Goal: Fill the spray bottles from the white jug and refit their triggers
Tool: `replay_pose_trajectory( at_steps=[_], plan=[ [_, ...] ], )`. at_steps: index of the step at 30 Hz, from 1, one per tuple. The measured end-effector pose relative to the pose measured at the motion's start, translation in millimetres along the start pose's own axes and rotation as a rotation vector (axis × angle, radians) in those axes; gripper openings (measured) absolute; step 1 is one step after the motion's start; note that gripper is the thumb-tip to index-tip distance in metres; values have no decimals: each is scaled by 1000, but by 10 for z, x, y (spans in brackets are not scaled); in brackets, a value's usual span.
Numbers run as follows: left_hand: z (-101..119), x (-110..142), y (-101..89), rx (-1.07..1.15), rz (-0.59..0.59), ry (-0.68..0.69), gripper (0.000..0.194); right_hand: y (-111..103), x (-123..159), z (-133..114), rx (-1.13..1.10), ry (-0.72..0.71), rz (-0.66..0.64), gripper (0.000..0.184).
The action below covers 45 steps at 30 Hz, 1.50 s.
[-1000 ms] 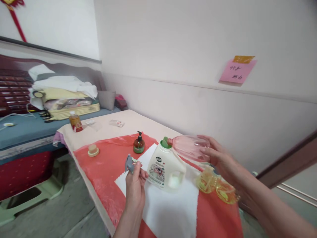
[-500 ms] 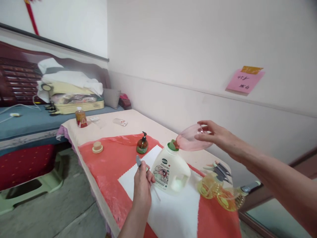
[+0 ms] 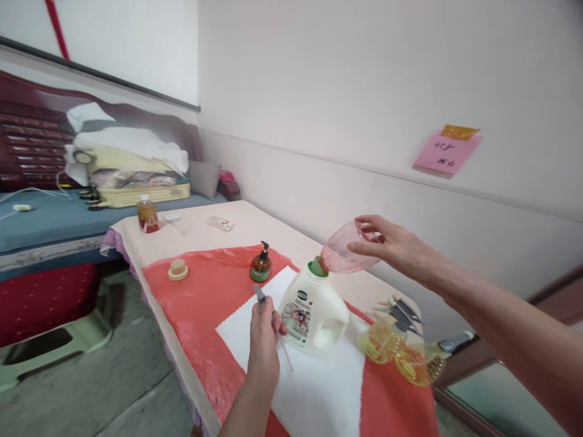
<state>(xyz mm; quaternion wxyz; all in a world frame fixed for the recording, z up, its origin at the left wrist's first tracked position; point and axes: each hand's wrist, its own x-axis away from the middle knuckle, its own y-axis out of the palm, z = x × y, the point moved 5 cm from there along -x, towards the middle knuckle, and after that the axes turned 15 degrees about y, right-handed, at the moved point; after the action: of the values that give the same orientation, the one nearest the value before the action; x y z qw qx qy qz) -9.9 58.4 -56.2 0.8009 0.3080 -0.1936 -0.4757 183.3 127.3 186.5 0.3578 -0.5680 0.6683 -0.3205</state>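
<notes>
My right hand (image 3: pixel 392 246) grips the base of a clear pink bottle (image 3: pixel 347 254), tipped neck-down into the green mouth of a white detergent jug (image 3: pixel 312 314). The jug stands on a white cloth (image 3: pixel 319 388) over a red plastic sheet (image 3: pixel 200 303). My left hand (image 3: pixel 264 337) is closed on a grey spray nozzle (image 3: pixel 259 295) with a thin tube hanging from it, just left of the jug.
Two yellow spray bottles (image 3: pixel 401 352) lie right of the jug. A small brown pump bottle (image 3: pixel 261 265), a beige cap (image 3: pixel 177 269) and a small orange-labelled bottle (image 3: pixel 147 215) stand further back on the table (image 3: pixel 237 227). A wall runs along the right; a bed with stacked bedding (image 3: pixel 122 164) is at the left.
My right hand has raised the pink bottle's base, so it now tilts steeply into the jug's mouth. My left hand has shifted slightly right with the nozzle.
</notes>
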Motion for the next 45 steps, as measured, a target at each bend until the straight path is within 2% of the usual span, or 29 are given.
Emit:
replay_pose_trajectory(
  at_steps=[8,11,14,18,23,25,27,31,34,38,42,45],
  plan=[
    [27,28,48,-53,8,-12,34,10,149,88,-93,-41,30,70],
    [18,17,36,-52,13,6,33,53,231,253,-177,-7,55,67],
    [-26,-3,-2,-22,27,14,32,192,343,549,-398,56,69,66],
    [-64,-29,-52,28,113,33,32,566,590,1086,-895,263,58,56],
    [-8,-49,-73,51,213,142,30,1224,1068,1619,-1573,564,-161,39],
    [2,-59,-82,69,219,156,31,1460,1250,1808,-1674,643,-220,43],
    [8,-68,-106,75,234,176,32,1663,1385,1999,-1684,691,-246,47],
    [18,-67,-126,50,238,221,32,1923,1497,2267,-1630,727,-262,48],
    [1,-37,-85,27,206,216,33,1968,1508,2295,-1563,709,-261,46],
    [-74,64,-15,36,183,174,31,1973,1544,2158,-1552,672,-311,44],
    [-157,254,72,45,154,155,29,2005,1594,2015,-1607,616,-357,44],
    [-227,448,181,49,71,103,30,2019,1610,1967,-1668,552,-372,44]
  ],
)
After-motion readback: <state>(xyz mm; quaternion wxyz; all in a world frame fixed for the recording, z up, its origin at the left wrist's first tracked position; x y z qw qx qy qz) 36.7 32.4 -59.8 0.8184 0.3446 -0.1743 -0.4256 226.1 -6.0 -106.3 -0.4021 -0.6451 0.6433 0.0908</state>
